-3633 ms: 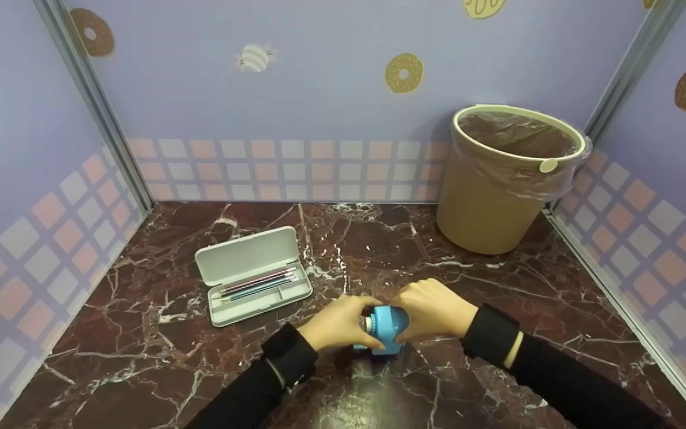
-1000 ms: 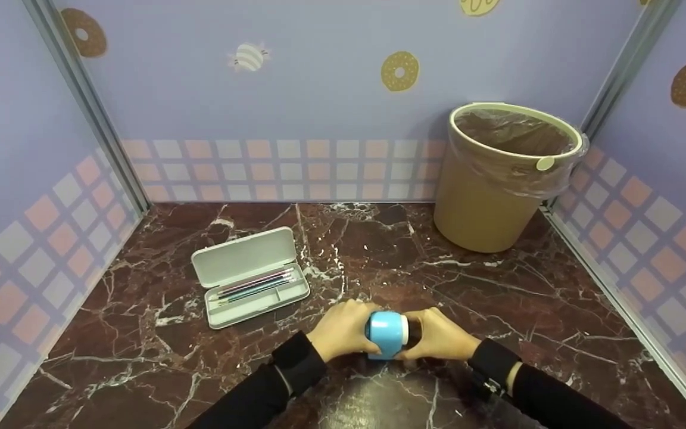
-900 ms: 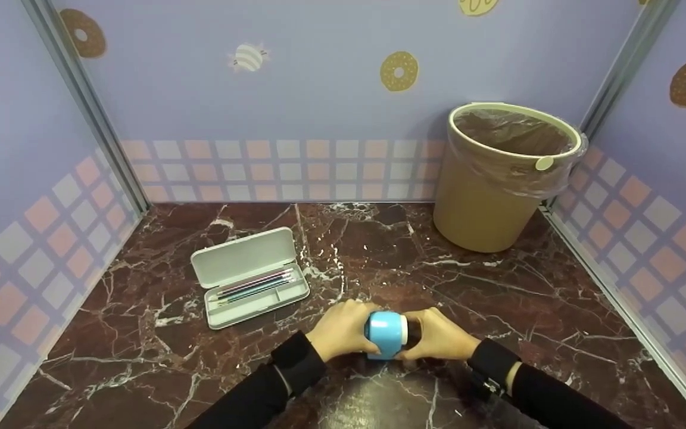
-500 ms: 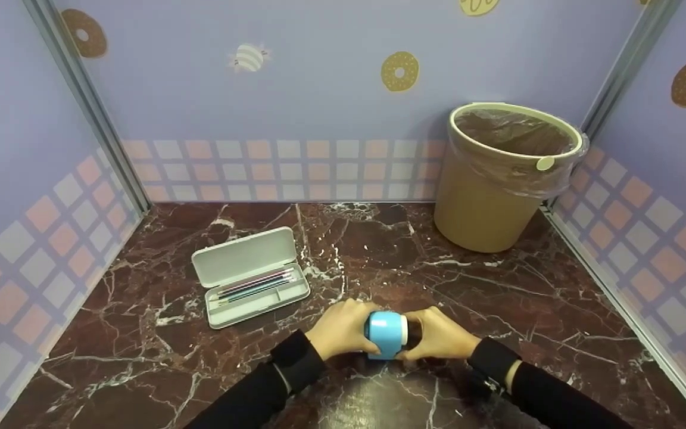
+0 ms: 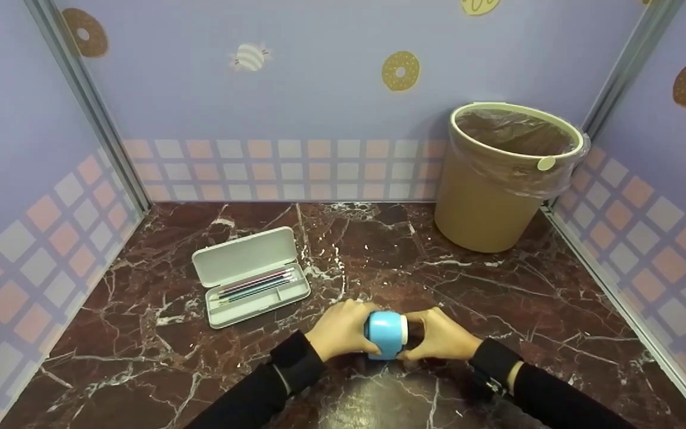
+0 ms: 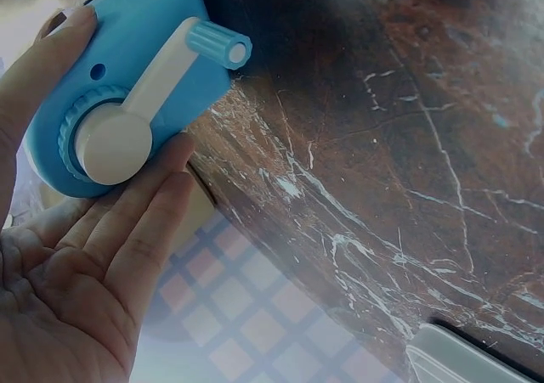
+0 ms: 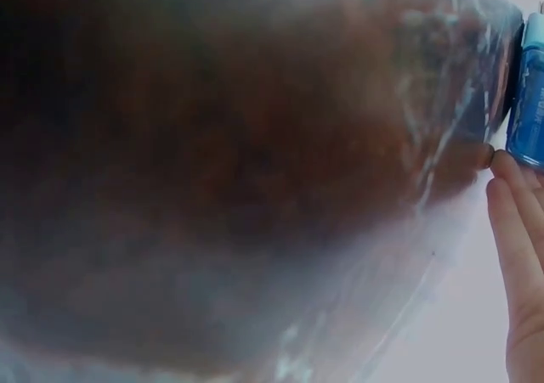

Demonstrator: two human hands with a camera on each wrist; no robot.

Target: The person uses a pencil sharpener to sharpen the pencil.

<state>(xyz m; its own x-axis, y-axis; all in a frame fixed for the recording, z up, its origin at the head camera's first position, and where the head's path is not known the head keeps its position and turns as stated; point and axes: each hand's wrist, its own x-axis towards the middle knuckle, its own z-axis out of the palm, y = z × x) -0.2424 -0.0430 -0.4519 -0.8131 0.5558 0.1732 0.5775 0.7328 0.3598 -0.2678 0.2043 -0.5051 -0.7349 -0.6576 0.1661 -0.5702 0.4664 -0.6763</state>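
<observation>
A blue crank pencil sharpener [image 5: 386, 335] sits low over the near middle of the table, between both hands. My left hand [image 5: 343, 332] grips its left side; in the left wrist view, thumb and fingers stand on opposite sides of the body. The white crank arm [image 6: 161, 73] with its ribbed blue knob [image 6: 219, 45] faces that wrist. My right hand [image 5: 443, 336] curves around the right end by the cream ring [image 5: 404, 329], index finger and thumb at its edges. Dark space shows inside this curve. In the right wrist view, extended fingers [image 7: 518, 230] reach the blue body's lower end.
An open grey pencil case [image 5: 259, 310] holding several pencils [image 5: 253, 285] lies left of the hands on the dark marbled table [image 5: 486, 381]. A tan waste bin [image 5: 486, 202] with a clear liner stands at the back right. Patterned walls enclose the back and sides.
Since 3.6 seconds ago, the sharpener has turned, its cream ring now facing right. The right hand has gone from a closed fist against it to a wider curve. The last second shows almost no movement.
</observation>
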